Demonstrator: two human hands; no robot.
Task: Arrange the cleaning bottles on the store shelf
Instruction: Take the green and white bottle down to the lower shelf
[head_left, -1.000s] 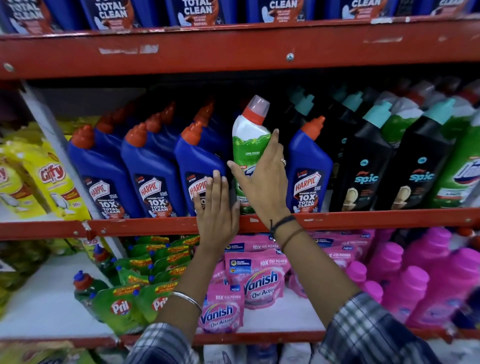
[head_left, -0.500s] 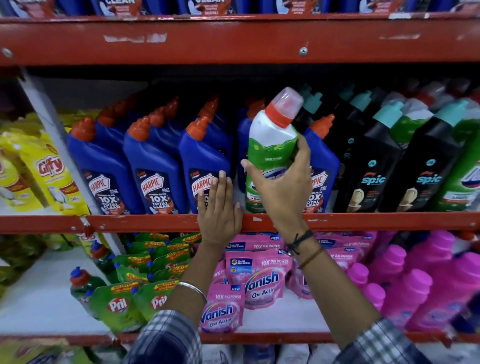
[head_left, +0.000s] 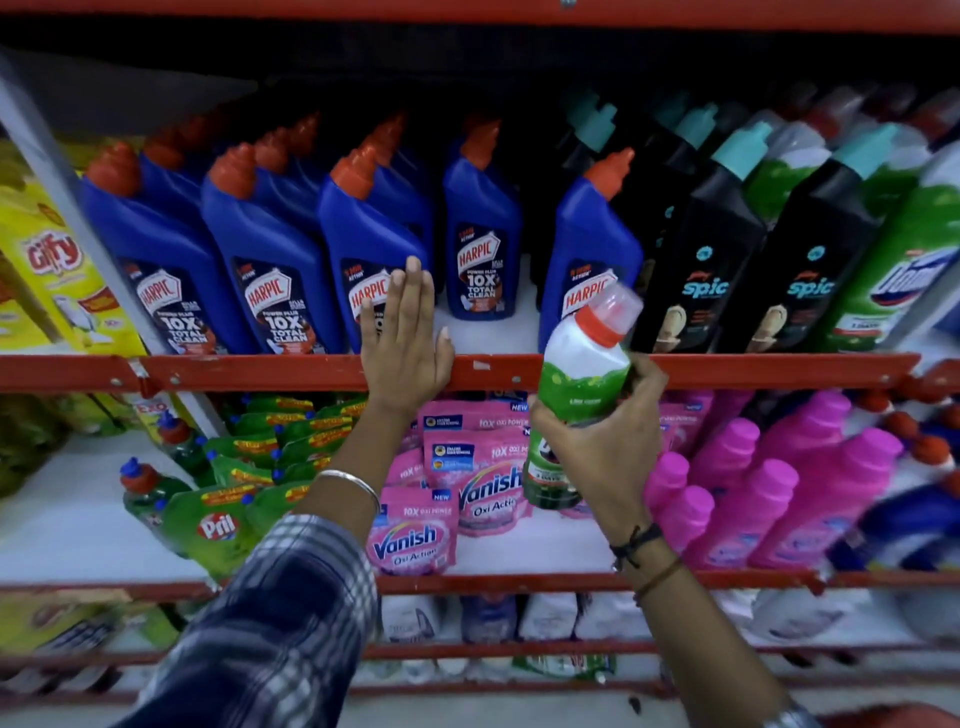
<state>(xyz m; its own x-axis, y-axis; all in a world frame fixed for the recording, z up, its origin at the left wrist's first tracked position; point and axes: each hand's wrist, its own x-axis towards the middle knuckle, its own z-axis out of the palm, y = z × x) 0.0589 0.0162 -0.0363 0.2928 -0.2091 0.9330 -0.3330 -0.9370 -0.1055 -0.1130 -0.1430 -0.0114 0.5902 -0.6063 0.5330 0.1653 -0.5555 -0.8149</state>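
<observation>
Right hand (head_left: 605, 457) wrapped around green-and-white bottle (head_left: 582, 384), firm full-hand hold at mid-body, thumb side toward camera. Bottle off the shelf, held in front of red shelf rail (head_left: 260, 371), tilted with red collar and clear cap up and to the right, base down over the pink pouch row. Cap overlapping label of fifth blue bottle in view.

Left hand (head_left: 405, 338) flat, fingers together and extended, holding nothing. Palm on the rail, fingertips against label of third blue Harpic bottle (head_left: 371, 244).

Middle shelf, front row count:
- 5 blue Harpic bottles with orange caps: first (head_left: 156, 249), second (head_left: 265, 249), third as above, fourth (head_left: 480, 228) set further back, fifth (head_left: 589, 244) at the front. Empty white gap between third and fifth, in front of fourth. More blue ones behind; number unclear.
- 2 black Spic bottles (head_left: 698, 254) with teal caps in front, more behind, blurred.
- 1 green-and-white bottle (head_left: 898, 270) at far right front, others behind, too blurred to count.

Lower shelf: 3 Vanish pouches (head_left: 413, 535) with readable logos, more pink packs behind; several pink bottles (head_left: 769, 493) right, count unclear; green Pril packs (head_left: 213, 525) left. Yellow Giffy packs (head_left: 52, 260) far left.

Plaid sleeve (head_left: 270, 623) on left arm; bangle on left wrist, cord bands on right wrist.
</observation>
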